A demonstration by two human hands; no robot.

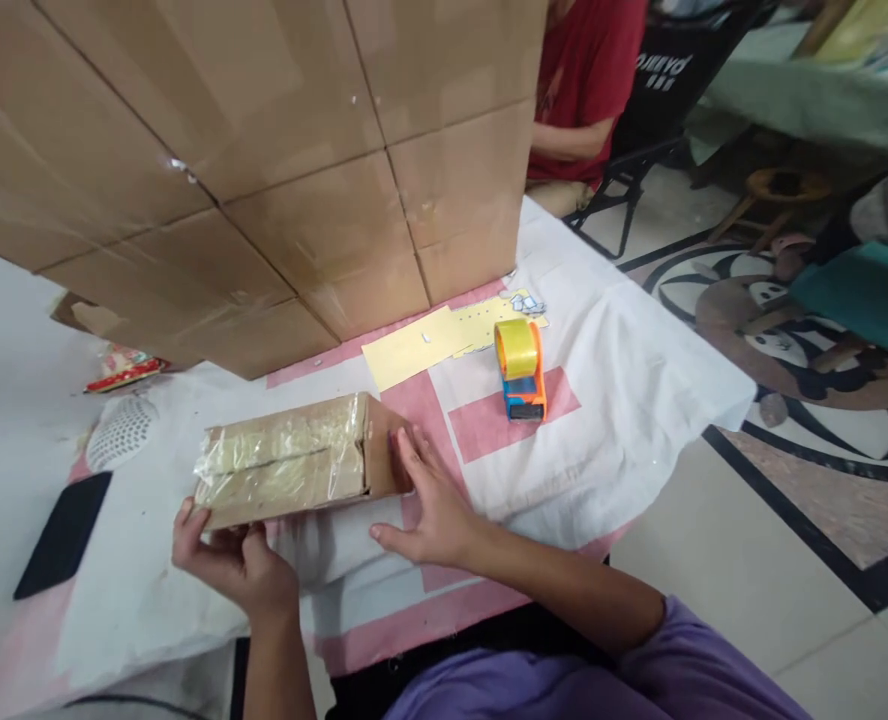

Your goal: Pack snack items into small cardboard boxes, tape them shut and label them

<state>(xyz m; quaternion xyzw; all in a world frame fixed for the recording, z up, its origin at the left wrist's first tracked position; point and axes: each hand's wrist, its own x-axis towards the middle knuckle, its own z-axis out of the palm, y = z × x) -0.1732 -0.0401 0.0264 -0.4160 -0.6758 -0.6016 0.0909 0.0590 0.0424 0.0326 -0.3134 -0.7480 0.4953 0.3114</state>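
A small cardboard box (286, 462), sealed with shiny clear tape, is at the front of the table with its near edge tilted up. My left hand (238, 565) grips its near left corner, thumb at the end and fingers underneath, where they are partly hidden. Against the box's right end rest the fingertips of my right hand (436, 510), its fingers stretched and the thumb apart. To the right stands an orange and blue tape dispenser (540, 385) with a yellowish tape roll (516, 350).
Stacked cardboard boxes (324, 220) form a wall at the back. Yellow card pieces (410, 347) lie before it on the pink and white tablecloth (624, 370). A dark phone-like slab (63, 535) lies left. Behind the table sits a person in red (594, 90).
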